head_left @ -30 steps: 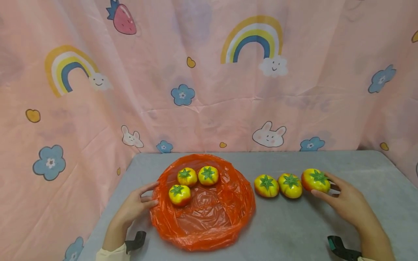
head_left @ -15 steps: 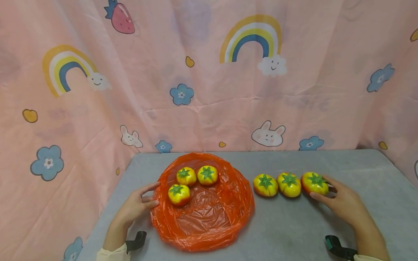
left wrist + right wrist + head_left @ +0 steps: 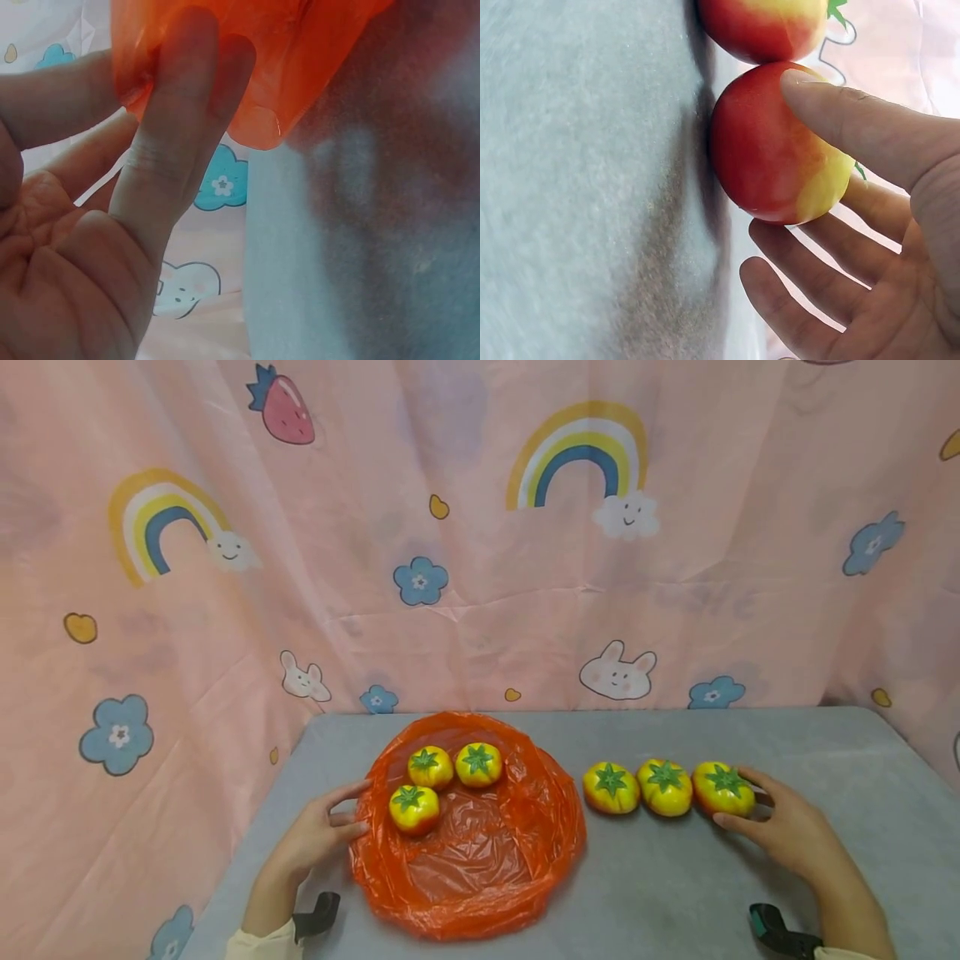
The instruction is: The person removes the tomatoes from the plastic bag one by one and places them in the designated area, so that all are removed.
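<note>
right hand (image 3: 787, 814) and left hand (image 3: 311, 839) are both busy, each at its own side of the work. the right has its thumb and fingers around the end tomato (image 3: 724, 789), gripping it on the grey table (image 3: 652, 885); the right wrist view shows the thumb laid along its red side, with the lower fingers spread free of it. the left pinches the left edge of an orange plastic bag (image 3: 468, 860), and in the left wrist view two of its fingertips show darkly through the thin film. just left of the held fruit, and touching it, sits the middle tomato (image 3: 665, 788), with the inner tomato (image 3: 611, 788) close beside that one, so the three make a short row between the bag and the right hand. inside the bag, which lies spread in a wide round with its mouth up, are the front tomato (image 3: 414, 810), the back-left tomato (image 3: 431, 767) and the back-right tomato (image 3: 478, 765), grouped toward the far left. all six are yellow and red with green star-shaped tops. behind the table hangs a pink curtain (image 3: 510, 610) printed with rainbows, flowers and rabbits.
</note>
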`<state>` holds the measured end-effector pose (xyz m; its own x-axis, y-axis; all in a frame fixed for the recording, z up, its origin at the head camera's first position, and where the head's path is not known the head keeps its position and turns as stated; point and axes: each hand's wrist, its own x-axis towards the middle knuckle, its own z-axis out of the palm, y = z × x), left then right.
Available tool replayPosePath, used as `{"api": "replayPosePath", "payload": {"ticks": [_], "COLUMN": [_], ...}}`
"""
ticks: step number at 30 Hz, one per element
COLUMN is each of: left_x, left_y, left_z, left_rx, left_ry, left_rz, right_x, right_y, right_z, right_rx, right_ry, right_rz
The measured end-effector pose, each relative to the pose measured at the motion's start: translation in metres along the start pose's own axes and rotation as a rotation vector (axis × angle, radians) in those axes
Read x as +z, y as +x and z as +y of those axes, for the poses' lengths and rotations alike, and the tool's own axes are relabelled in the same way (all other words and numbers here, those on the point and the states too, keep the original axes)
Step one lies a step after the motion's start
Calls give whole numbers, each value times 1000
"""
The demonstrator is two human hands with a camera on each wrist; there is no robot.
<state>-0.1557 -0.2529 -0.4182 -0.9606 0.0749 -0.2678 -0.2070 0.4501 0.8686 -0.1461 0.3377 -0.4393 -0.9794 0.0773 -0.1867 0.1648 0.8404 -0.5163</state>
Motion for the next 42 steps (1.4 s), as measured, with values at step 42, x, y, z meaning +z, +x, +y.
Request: {"api": "replayPosePath", "payload": {"ticks": [42], "left_x": [-2], "left_y": [-1], "left_z": [-3], "left_rx": [21], "left_ry": [4], "left_rz": [-19], "right_x": [-6], "right_y": [-9], "right_z": [-8], "right_rx": [-20], "right_ry": [3], "right_rz": [37]}}
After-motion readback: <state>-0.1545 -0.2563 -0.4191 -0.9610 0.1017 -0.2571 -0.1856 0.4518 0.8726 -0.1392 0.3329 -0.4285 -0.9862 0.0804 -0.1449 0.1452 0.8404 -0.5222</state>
